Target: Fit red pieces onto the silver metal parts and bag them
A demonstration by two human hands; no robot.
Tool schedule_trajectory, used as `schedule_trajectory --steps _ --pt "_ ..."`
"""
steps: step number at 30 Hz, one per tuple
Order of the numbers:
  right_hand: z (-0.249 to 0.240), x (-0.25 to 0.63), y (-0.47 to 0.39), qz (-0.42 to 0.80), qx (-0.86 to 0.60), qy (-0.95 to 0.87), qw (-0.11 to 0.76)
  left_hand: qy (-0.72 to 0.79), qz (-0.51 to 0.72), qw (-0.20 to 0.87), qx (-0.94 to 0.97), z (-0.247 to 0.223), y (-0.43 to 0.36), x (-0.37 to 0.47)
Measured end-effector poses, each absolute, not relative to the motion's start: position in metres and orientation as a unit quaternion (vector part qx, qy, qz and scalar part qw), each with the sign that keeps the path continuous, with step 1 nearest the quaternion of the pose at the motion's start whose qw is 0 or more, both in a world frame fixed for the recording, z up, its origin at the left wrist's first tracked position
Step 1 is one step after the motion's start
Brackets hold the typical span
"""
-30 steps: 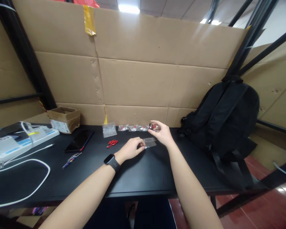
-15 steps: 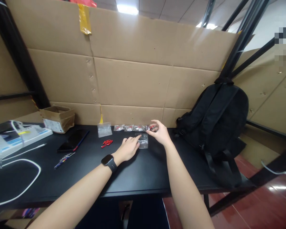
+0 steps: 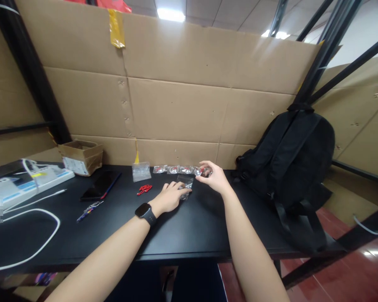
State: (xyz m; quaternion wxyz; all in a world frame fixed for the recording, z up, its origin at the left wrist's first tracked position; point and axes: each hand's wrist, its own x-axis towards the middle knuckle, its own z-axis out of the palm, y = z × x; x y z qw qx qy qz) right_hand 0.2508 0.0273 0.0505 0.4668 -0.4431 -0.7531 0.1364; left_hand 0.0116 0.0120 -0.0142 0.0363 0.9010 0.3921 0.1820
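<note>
1. Two bare hands worked over a black worktop (image 3: 189, 239), and a dark watch (image 3: 145, 212) sat on the left wrist.
2. The left hand (image 3: 172, 196) was low and flat, with its fingers a little bent. Its fingertips and thumb touched a shiny, see-through bag (image 3: 188, 183) on the worktop. It was too small to tell if they pinched the bag.
3. The right hand (image 3: 209, 172) was curved like the letter C, partly open. A round, clear packet (image 3: 199, 171) with red in it was between its thumb and fingers. How tight the grip was could not be told.
4. Three more packets (image 3: 173, 169) with red bits lay in a row just left of that one, near the cardboard wall (image 3: 176, 105).
5. Left of the row lay some clear plastic (image 3: 141, 172), and nearer the person was a flat red thing (image 3: 144, 190).
6. Farther left were a dark phone (image 3: 101, 186), a small bunch of shiny bits (image 3: 90, 211), an open brown box (image 3: 82, 157), a white power strip (image 3: 38, 188) and a looped white cord (image 3: 57, 220).
7. A black backpack (image 3: 296, 155) leaned on the right side, well apart from the red thing.
</note>
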Motion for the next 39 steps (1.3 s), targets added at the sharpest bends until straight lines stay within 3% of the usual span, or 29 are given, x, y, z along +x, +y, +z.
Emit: schedule_trajectory --steps 6,12,20,28,39 --pt "0.046 0.236 0.024 0.089 -0.431 -0.798 0.411 0.376 0.203 0.13 0.895 -0.002 0.015 -0.005" --pt "0.035 0.224 0.026 0.103 -0.405 -0.825 0.379 0.319 0.229 0.174 0.903 0.003 0.024 -0.019" --pt "0.019 0.206 0.034 0.113 -0.408 -0.851 0.31 0.258 0.211 0.322 0.886 0.013 0.023 -0.03" --pt "0.015 0.208 0.032 0.13 -0.426 -0.85 0.282 0.327 0.269 0.183 0.887 0.002 0.03 -0.026" --pt "0.016 0.209 0.032 0.154 -0.427 -0.848 0.273 0.424 0.242 0.145 0.86 -0.012 0.038 -0.028"
